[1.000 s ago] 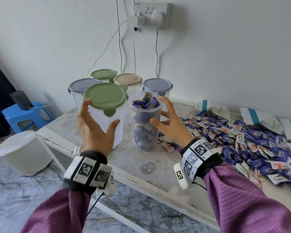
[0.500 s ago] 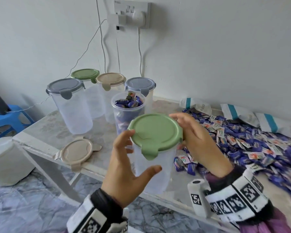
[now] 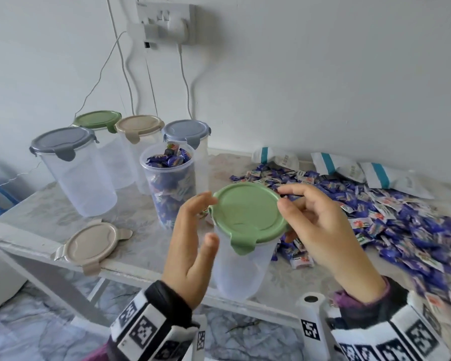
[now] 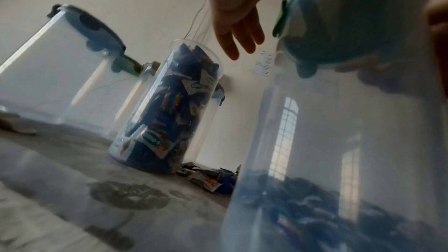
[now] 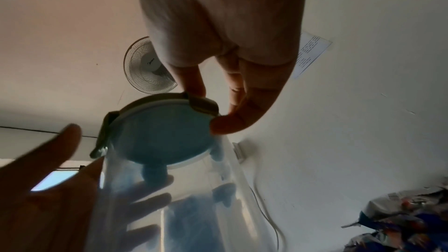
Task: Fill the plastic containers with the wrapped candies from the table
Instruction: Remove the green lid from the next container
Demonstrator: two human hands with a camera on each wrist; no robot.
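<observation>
From the head view, a clear plastic container (image 3: 241, 267) with a sage-green lid (image 3: 248, 213) stands near the front edge of the marble-patterned desk (image 3: 130, 204). It looks bare inside, its wall frosted and see-through, and the lid's clip tabs hang down over the rim. The left hand (image 3: 190, 246) is beside the container's left wall with fingers (image 3: 193, 207) straight and spread, holding nothing. The right hand (image 3: 320, 227) pinches the lid's right rim, thumb on top and fingers curled beneath. Just behind stands an uncovered container (image 3: 171, 183) packed to the brim with blue wrapped candies. A loose beige lid (image 3: 93, 243) lies flat near the desk's left front corner. Four more lidded containers stand at the back left: grey (image 3: 71, 168), green (image 3: 99, 121), beige (image 3: 138, 126) and grey-blue (image 3: 186, 131). A heap of wrapped candies (image 3: 391, 220) spreads over the right of the desk.

In the left wrist view, the green-lidded container (image 4: 339, 122) fills the right side, translucent, with blurred blue candies showing through its lower wall. The left hand (image 4: 237, 12) reaches forward, fingers extended and apart from the wall. The candy-filled container (image 4: 167, 106) stands upright beyond.

In the right wrist view, the right hand (image 5: 223, 49) grips the green lid (image 5: 164, 131) at its edge between thumb and fingertips. The left hand (image 5: 48, 189) shows open beside the clear wall, its fingers visible through the plastic.
</observation>
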